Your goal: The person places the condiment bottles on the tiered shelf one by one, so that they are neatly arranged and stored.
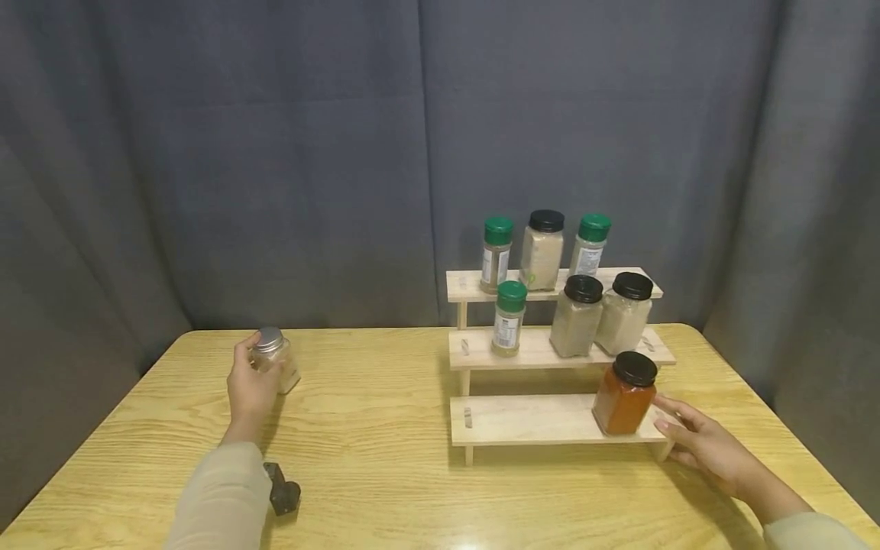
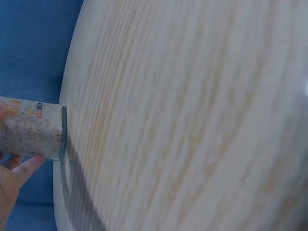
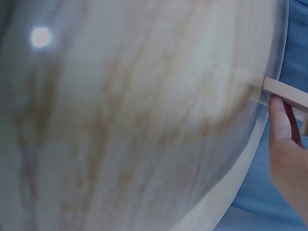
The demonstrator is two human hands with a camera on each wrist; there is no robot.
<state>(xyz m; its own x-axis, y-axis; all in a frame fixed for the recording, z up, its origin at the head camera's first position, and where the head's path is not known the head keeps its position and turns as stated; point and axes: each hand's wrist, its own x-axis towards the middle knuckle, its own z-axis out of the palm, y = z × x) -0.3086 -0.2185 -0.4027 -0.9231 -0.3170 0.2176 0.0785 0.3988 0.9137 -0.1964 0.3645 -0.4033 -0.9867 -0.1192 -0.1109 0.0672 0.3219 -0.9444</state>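
My left hand (image 1: pixel 256 386) grips a small clear jar (image 1: pixel 287 380) with a silver lid and pale contents, at the left of the table. In the left wrist view the jar (image 2: pixel 33 127) looks speckled, and its base is at the tabletop. On the right, my right hand (image 1: pixel 715 451) holds the right end of the lowest step of a three-tier wooden spice rack (image 1: pixel 529 420). The right wrist view shows its fingers against the rack's wooden edge (image 3: pixel 286 92). Beside that hand, a black-lidded jar of orange-red powder (image 1: pixel 624 401) stands on the lowest step.
The middle step bears a green-capped shaker (image 1: pixel 509 321) and two black-lidded jars (image 1: pixel 576 321). Up top stand two green-capped shakers (image 1: pixel 496 256) and a black-lidded jar (image 1: pixel 542 252). A small black object (image 1: pixel 283 491) lies beside my left forearm. Grey curtains (image 1: pixel 296 168) hang behind the table.
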